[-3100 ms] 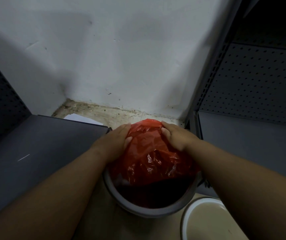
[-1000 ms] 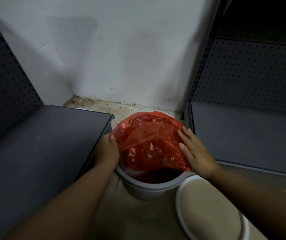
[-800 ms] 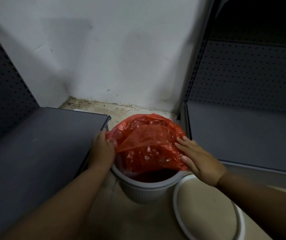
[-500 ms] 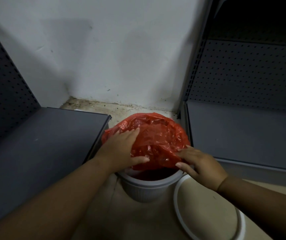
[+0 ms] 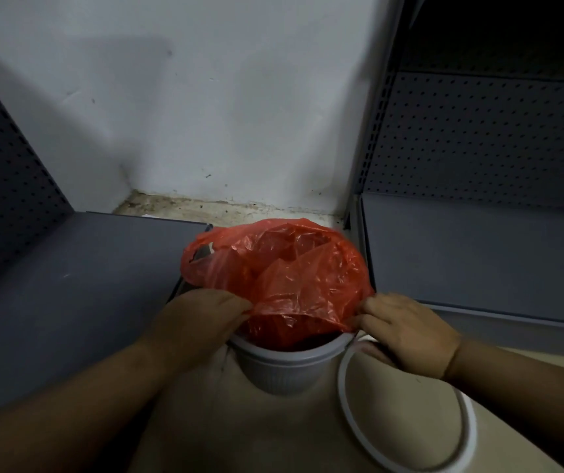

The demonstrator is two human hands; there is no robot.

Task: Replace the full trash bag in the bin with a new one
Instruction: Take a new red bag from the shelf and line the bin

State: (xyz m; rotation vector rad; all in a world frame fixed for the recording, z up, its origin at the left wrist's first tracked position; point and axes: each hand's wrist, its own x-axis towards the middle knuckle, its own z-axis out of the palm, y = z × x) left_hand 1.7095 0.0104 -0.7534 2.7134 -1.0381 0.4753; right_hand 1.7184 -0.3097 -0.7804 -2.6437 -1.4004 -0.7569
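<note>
A small grey ribbed bin (image 5: 282,368) stands on the floor between two shelf units. A crumpled red plastic bag (image 5: 294,268) lies over its mouth, bulging up at the far side and open toward me at the near rim. My left hand (image 5: 195,322) pinches the bag's near edge at the bin's left rim. My right hand (image 5: 407,332) pinches the same edge at the right rim. The inside of the bin is dark and mostly hidden.
A white ring (image 5: 407,418), round like the bin's top, lies on the beige floor right of the bin, partly under my right wrist. Low grey shelves (image 5: 69,288) with pegboard backs flank the bin. A white wall (image 5: 222,114) closes the corner behind.
Both hands slid from the bag's top and sides down to its near edge at the rim and took hold of it. The bag's near flap now stretches between them.
</note>
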